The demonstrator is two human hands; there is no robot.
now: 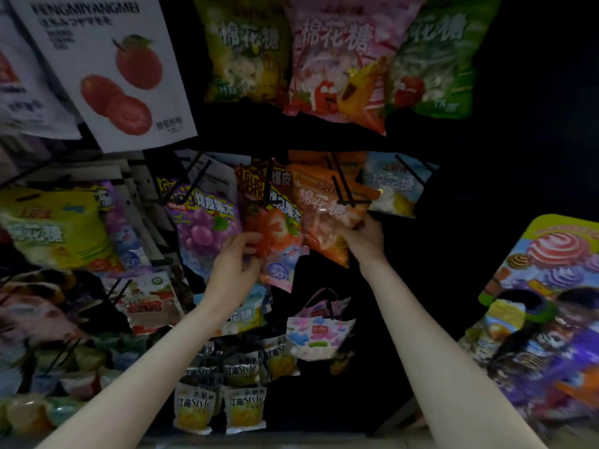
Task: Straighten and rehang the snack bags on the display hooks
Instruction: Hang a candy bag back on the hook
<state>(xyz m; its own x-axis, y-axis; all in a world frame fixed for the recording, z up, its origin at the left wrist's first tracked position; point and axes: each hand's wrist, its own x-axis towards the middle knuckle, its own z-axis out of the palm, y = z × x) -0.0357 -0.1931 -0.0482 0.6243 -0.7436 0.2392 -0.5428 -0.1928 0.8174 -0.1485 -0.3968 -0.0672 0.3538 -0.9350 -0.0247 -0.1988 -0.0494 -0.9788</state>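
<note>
You are reaching up with both hands into the middle row of a dim snack display, where the bags are hanging crowded and askew on black wire hooks (340, 186). Your left hand (235, 262) is pinching the lower edge of the red strawberry jelly bag (275, 228), thumb in front and fingers curled behind it, while your right hand (366, 236) is gripping the bottom corner of the orange marshmallow bag (327, 212), which is tilting down to the right and overlapping its neighbour. The purple grape jelly bag (202, 222) is hanging just beside your left hand, touching the strawberry one.

To do this step well, you are likely better off steadying one bag while squaring the other: keep the strawberry bag still, swing the orange bag's lower corner back under its hook until the print is reading level, then separate the overlapped edges so each is hanging free. Avoid tugging downward; the hang holes could tear.

Much is staying out of sight. The hang holes of both bags are lost behind the packaging and shadow, so whether each is properly seated on its hook cannot be told. Your right fingertips are hiding behind the orange bag. The rack's right side is falling into darkness, and the lower shelves are blurring at the frame's edges.
</note>
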